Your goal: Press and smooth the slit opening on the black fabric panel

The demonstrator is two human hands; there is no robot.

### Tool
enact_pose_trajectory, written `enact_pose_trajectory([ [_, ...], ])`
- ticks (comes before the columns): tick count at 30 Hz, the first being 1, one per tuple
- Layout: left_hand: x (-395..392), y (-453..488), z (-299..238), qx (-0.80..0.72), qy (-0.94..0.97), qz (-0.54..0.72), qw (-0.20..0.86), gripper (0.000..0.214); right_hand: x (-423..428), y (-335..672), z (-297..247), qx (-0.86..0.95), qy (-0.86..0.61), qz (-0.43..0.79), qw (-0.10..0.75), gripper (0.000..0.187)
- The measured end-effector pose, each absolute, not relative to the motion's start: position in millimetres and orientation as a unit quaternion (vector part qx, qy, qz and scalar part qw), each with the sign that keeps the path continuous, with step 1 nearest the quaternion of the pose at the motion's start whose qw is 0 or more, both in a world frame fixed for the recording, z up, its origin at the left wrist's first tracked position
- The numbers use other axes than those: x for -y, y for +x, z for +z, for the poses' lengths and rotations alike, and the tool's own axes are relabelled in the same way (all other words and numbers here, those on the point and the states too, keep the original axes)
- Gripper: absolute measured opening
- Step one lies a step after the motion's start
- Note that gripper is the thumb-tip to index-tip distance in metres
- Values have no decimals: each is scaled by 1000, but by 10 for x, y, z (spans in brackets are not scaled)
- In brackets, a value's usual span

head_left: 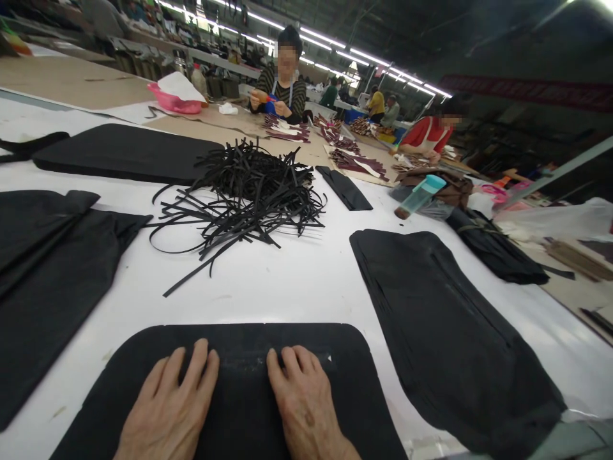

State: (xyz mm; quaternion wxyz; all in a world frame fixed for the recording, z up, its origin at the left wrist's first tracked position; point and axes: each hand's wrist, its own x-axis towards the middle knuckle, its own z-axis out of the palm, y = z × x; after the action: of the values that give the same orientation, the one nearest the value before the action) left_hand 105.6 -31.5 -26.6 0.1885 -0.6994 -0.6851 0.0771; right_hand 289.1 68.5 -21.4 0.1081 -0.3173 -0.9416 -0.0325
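Observation:
A black fabric panel [239, 348] with rounded corners lies flat at the near edge of the white table [306, 281]. My left hand [167, 409] rests palm down on it, fingers spread. My right hand [304, 402] lies flat beside it on the same panel, fingertips at a faint seam line. Neither hand grips anything. A tangled heap of thin black strips [244, 195] sits in the middle of the table beyond the panel.
Stacks of black fabric pieces lie left [43, 268], right [445, 332] and far left [124, 153]. A small black piece [345, 188] and a teal-capped bottle [419, 195] lie farther back. Other people sit working at the far end, one in a striped top [282, 89], one in red [428, 134].

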Motion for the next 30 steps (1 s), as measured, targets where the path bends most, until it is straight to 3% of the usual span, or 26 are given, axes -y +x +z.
enact_pose_trajectory([
  [7, 103, 1237, -614, 561, -795, -90, 214, 54, -609, 2782, -356, 930, -337, -83, 121, 36],
  [12, 54, 1267, -755, 576, -798, -52, 168, 59, -635, 2924, -402, 907, -383, -86, 153, 36],
  [18, 58, 1369, -497, 600, -783, -16, 164, 62, -716, 3278, -349, 891, -411, -92, 171, 40],
  [30, -160, 1801, -121, 683, -723, 68, 74, 57, -837, 3479, -272, 924, -337, -160, 85, 52],
])
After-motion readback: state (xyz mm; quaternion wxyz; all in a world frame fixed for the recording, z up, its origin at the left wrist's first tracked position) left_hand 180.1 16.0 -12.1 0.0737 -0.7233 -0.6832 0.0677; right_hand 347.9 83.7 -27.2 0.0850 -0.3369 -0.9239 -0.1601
